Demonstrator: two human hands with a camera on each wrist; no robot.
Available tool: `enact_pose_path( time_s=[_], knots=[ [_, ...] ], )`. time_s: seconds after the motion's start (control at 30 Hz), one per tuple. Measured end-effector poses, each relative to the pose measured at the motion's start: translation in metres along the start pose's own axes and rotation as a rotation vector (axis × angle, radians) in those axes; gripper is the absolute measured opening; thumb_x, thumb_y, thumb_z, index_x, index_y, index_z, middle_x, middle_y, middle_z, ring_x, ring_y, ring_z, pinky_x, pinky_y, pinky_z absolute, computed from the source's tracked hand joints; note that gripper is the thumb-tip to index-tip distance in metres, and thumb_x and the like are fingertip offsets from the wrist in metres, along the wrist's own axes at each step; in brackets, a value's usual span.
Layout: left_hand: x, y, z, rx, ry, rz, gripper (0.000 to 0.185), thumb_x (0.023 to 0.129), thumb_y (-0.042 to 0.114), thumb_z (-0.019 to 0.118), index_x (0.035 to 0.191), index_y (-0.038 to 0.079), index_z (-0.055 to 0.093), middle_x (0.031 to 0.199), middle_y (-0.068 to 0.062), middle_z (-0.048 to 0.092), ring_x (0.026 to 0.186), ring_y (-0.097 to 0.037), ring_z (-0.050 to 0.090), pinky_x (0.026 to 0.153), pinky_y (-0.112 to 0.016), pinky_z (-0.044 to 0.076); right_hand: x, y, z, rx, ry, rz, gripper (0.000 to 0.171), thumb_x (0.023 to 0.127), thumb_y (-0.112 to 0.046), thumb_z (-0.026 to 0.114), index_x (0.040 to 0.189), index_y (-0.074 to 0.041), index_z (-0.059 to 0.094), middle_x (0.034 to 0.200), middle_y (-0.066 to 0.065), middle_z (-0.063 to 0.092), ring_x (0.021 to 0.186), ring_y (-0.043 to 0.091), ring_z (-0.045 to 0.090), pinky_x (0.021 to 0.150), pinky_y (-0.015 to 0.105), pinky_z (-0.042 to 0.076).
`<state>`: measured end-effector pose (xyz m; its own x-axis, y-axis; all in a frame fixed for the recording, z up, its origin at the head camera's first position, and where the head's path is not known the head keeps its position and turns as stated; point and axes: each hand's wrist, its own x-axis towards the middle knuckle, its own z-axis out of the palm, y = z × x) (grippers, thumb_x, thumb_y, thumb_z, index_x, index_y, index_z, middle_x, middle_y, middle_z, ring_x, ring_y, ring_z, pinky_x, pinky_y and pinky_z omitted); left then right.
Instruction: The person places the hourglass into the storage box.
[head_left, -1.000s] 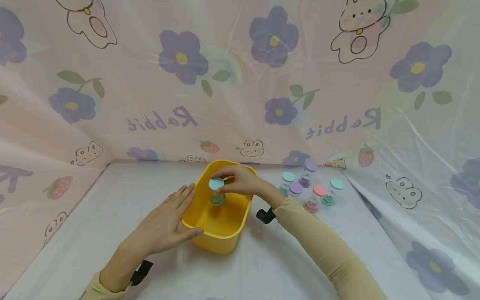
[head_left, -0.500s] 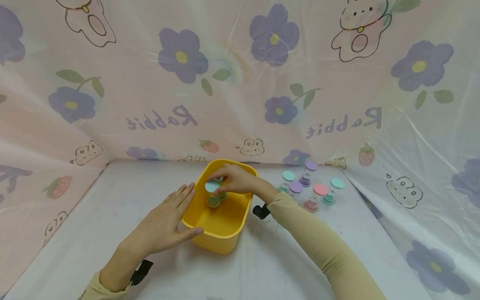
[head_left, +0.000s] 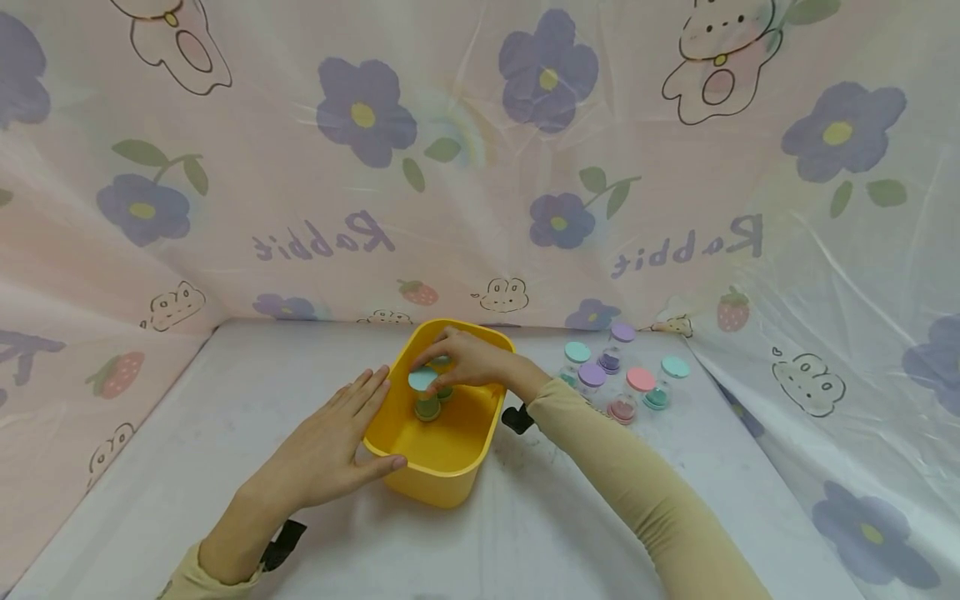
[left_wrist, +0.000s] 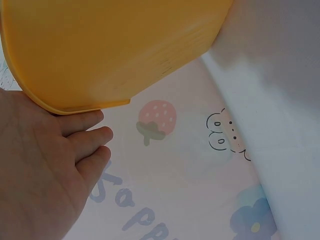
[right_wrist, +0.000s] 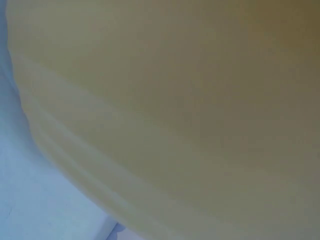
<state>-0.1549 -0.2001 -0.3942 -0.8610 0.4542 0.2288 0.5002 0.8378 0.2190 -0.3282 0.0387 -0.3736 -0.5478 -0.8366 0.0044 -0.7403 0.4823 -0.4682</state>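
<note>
Over on the left, the left hand (head_left: 322,454) lies flat against the outer wall of the yellow tub (head_left: 442,471), fingers straight and released, thumb hooked along the near rim, gripping nothing. The left wrist view backs that up: relaxed fingers (left_wrist: 82,142) just under the tub's yellow rim (left_wrist: 100,55), with the strawberry-printed sheet (left_wrist: 157,117) behind.

Moving to the middle, the tub sits on the white tabletop (head_left: 225,392), close to the back wall of the pink flower-and-rabbit sheet (head_left: 360,117). Inside it, the right hand (head_left: 468,360) reaches down from the far-right rim, its fingertips pinching a small jar with a pale blue round lid (head_left: 422,379). The jar hangs low in the tub, lid up, right over a green-filled little jar (head_left: 427,407) that stands on the tub floor; whether the two touch is hard to tell. The beige sleeve (head_left: 637,492) runs back from that hand toward the lower right, a dark strap (head_left: 516,419) at the wrist. The right wrist view is filled with blurred yellow tub wall (right_wrist: 175,100) and shows no fingers.

On to the right: a cluster of small clear jars stands on the tabletop just beside the tub, well clear of both hands — a mint-lidded one (head_left: 577,352), two purple-lidded ones (head_left: 622,333) (head_left: 591,375), a pink-lidded one (head_left: 640,380) and another mint-lidded one (head_left: 674,367) at the far edge, near the corner of the sheet.
</note>
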Motion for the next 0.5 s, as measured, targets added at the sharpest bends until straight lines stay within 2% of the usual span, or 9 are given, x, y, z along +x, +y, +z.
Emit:
enact_pose_path(
  time_s=[0.23,0.5],
  knots=[
    [0.0000,-0.0006,-0.0007,0.001,-0.004,-0.005,0.104,0.095,0.073,0.055,0.164,0.000,0.026,0.173,-0.011,0.017,0.159,-0.033,0.018,0.127,-0.056,0.022,0.0021,0.0030,-0.0003,-0.002,-0.008,-0.010,0.047,0.088,-0.031,0.085,0.132,-0.019,0.074,0.131,-0.001,0.070,0.119,0.026,0.053,0.100,0.029,0.047],
    [-0.0001,-0.0004,-0.0007,-0.008,-0.005,-0.006,0.104,0.095,0.073,0.056,0.164,0.001,0.024,0.173,-0.011,0.016,0.159,-0.033,0.018,0.126,-0.057,0.023,0.0026,0.0020,0.0005,0.004,-0.002,-0.044,0.046,0.086,-0.028,0.087,0.130,-0.018,0.075,0.130,-0.007,0.072,0.121,0.018,0.052,0.106,0.029,0.046]
  ],
)
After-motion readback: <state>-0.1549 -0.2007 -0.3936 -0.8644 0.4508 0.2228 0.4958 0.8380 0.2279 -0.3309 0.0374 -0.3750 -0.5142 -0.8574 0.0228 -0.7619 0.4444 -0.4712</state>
